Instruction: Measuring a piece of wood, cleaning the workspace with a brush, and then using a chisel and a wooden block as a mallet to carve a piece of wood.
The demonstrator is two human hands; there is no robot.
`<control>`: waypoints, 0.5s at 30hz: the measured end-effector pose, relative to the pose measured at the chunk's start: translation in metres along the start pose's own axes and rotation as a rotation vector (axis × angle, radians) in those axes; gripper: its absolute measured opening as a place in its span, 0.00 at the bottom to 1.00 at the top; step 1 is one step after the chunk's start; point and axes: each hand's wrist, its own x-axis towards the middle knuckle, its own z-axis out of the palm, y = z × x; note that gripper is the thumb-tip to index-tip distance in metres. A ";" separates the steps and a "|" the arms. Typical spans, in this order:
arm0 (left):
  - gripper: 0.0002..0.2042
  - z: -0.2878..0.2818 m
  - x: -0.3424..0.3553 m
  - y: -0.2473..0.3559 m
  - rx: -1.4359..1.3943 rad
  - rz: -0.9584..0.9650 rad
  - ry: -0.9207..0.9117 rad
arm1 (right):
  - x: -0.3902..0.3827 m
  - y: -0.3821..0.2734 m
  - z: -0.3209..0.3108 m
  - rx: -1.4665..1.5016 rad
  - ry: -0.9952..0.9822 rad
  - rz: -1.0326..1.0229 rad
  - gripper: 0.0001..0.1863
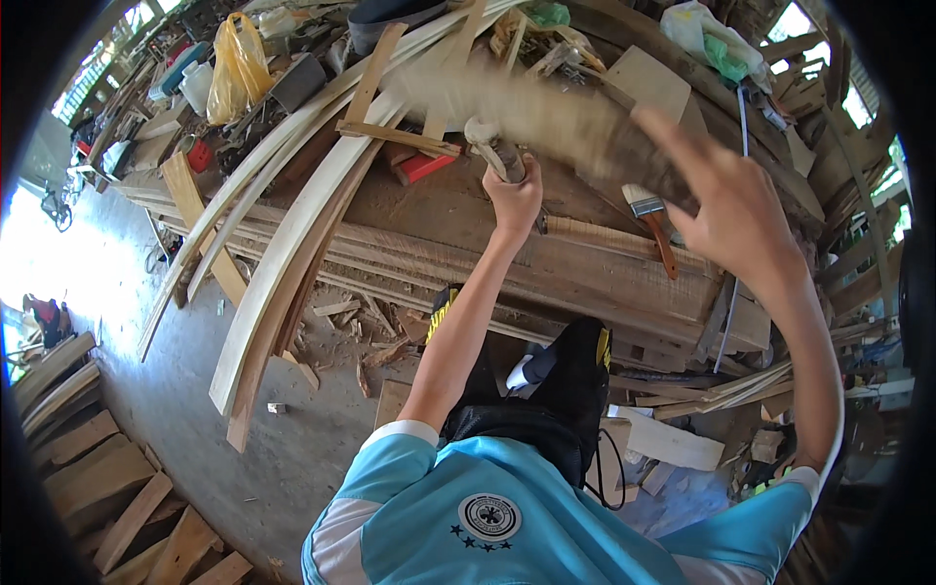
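Observation:
My left hand (513, 205) is closed around a short, stubby grey-brown thing with a pale rounded end (482, 131); its kind is unclear. Beyond it, over the workbench (409, 210), a long wooden piece (546, 117) is smeared by motion. My right hand (736, 210) is raised beside that piece's right end, thumb and index finger stretched apart. Blur hides whether this hand grips the piece. Just left of the right thumb, a paintbrush (648, 210) with pale bristles and a wooden handle lies at the bench's near edge.
Long curved wooden strips (292, 234) overhang the bench at left. A red block (427, 166) lies near a small wooden frame (395, 134). A yellow plastic bag (237, 68) and a white jug (196, 88) stand farther back. Stacked boards (112, 487) and wood scraps (380, 351) cover parts of the floor.

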 end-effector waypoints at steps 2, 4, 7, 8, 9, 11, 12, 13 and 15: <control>0.09 -0.002 0.003 -0.007 -0.082 -0.076 0.003 | 0.001 -0.008 -0.006 -0.001 -0.006 -0.003 0.38; 0.09 -0.005 -0.001 -0.009 -0.088 -0.119 -0.010 | 0.006 -0.011 -0.013 -0.005 -0.011 -0.006 0.37; 0.12 -0.005 -0.002 -0.008 -0.092 -0.115 0.002 | 0.013 -0.018 -0.017 0.331 0.293 -0.043 0.35; 0.14 -0.002 -0.001 -0.010 -0.093 -0.056 0.019 | 0.012 -0.017 -0.015 0.336 0.299 -0.042 0.35; 0.08 -0.004 -0.003 -0.010 -0.098 -0.159 -0.026 | 0.011 -0.017 -0.011 0.314 0.225 0.007 0.36; 0.06 -0.007 -0.006 -0.009 -0.133 -0.146 -0.031 | 0.009 -0.017 -0.004 0.082 0.044 -0.006 0.40; 0.05 -0.007 -0.005 -0.007 -0.173 -0.138 -0.031 | 0.009 -0.019 -0.007 0.078 0.048 -0.009 0.40; 0.04 -0.011 -0.003 -0.020 -0.132 -0.132 -0.036 | 0.009 -0.024 -0.012 -0.016 -0.007 -0.011 0.42; 0.04 -0.010 -0.004 -0.018 -0.153 -0.125 -0.035 | 0.011 -0.029 -0.017 -0.113 -0.065 -0.007 0.43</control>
